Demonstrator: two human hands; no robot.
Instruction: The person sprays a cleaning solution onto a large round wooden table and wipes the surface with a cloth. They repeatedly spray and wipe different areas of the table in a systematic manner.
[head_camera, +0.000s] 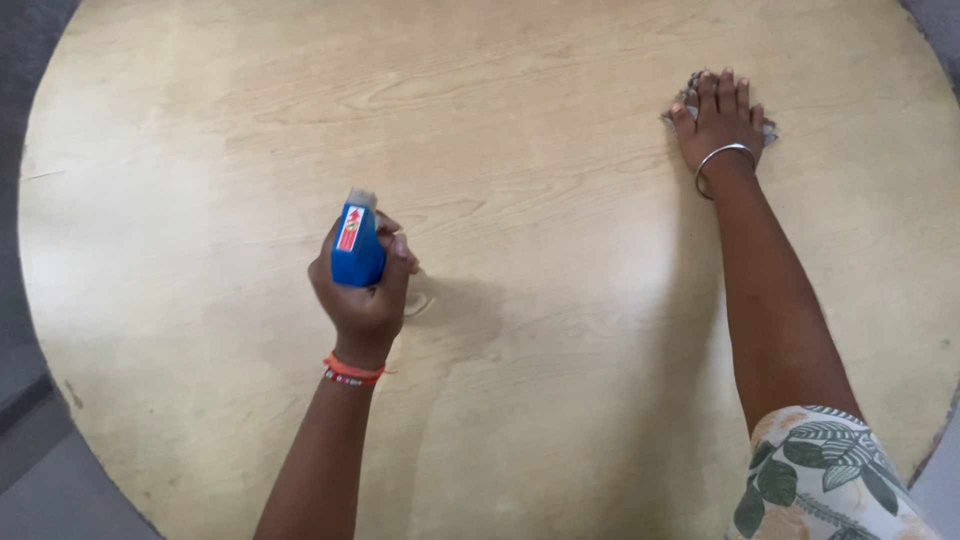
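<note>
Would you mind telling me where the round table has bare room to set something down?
Most of the wooden table is bare: left of the left hand gripping the blue spray bottle, and between it and the right hand pressing a cloth.

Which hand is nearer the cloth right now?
Right. The right hand lies flat on the cloth at the table's far side; the left hand is well away, gripping a blue spray bottle.
</note>
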